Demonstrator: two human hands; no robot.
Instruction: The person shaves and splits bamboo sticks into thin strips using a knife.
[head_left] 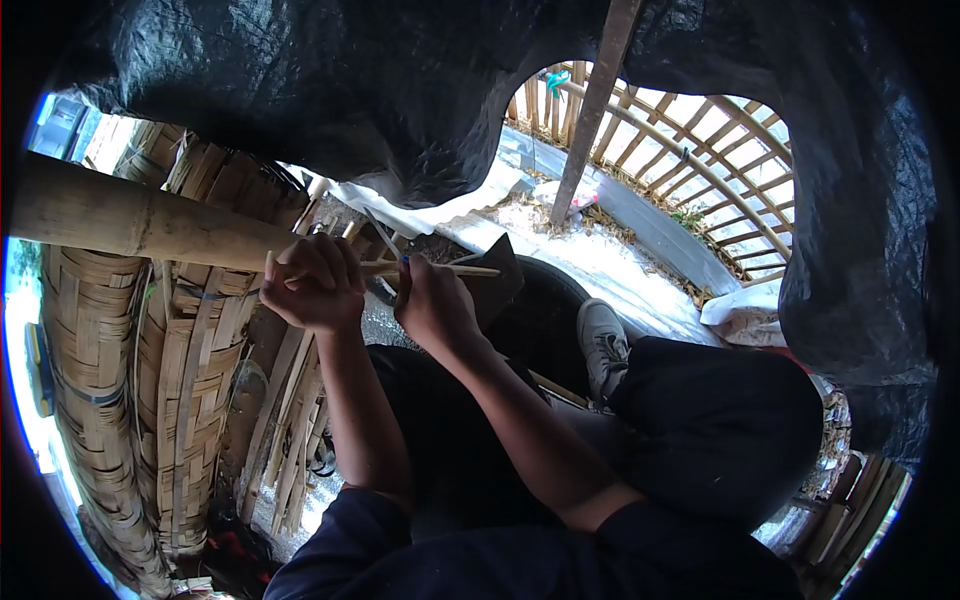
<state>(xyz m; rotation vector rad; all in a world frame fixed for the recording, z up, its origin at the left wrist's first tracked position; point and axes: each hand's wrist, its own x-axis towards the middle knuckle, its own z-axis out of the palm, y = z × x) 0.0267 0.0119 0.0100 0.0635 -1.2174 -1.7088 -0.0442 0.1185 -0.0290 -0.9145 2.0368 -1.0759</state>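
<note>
Left hand (315, 287): curled closed around thin stick (482, 271);
Right hand (436, 302): folded tight farther along;
Thin stick: bridging both hands, tip jutting past the right.

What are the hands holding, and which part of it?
A stick: the right hand grips it partway along, one end poking out; the left hand seems closed around it farther back.

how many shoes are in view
1: a light lace-up shoe beside the dark trouser leg, right of the right hand in the picture. Another may be hidden.
</note>
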